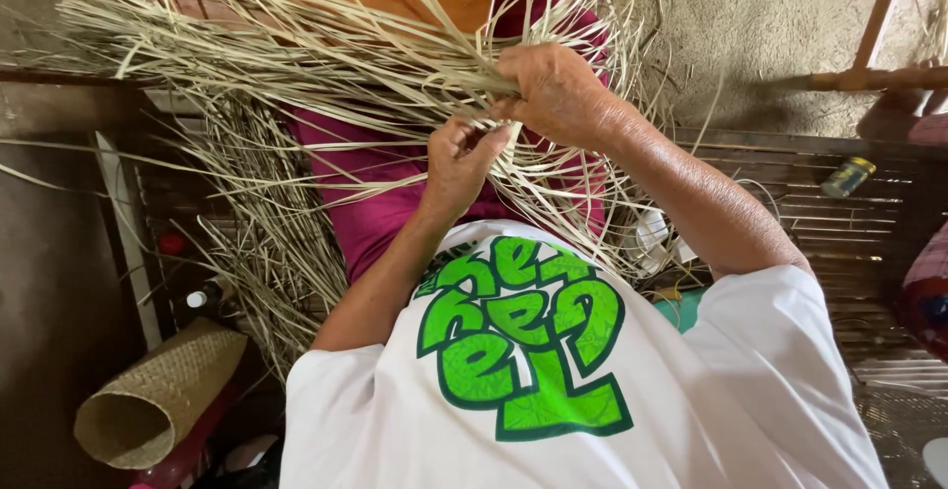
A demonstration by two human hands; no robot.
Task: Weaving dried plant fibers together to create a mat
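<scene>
Your right hand (558, 89) clamps the dried straw strands (296, 64); your left hand (459, 158) pinches single strands below. Sorting underway; next, separate one strand cleanly.

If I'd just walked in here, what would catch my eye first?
Probably the big fan of pale dried straw strips across the top, gathered in the right hand while the left hand pinches strands just below. Then the white shirt with its bright green design, and the rolled woven mat lower left.
</scene>
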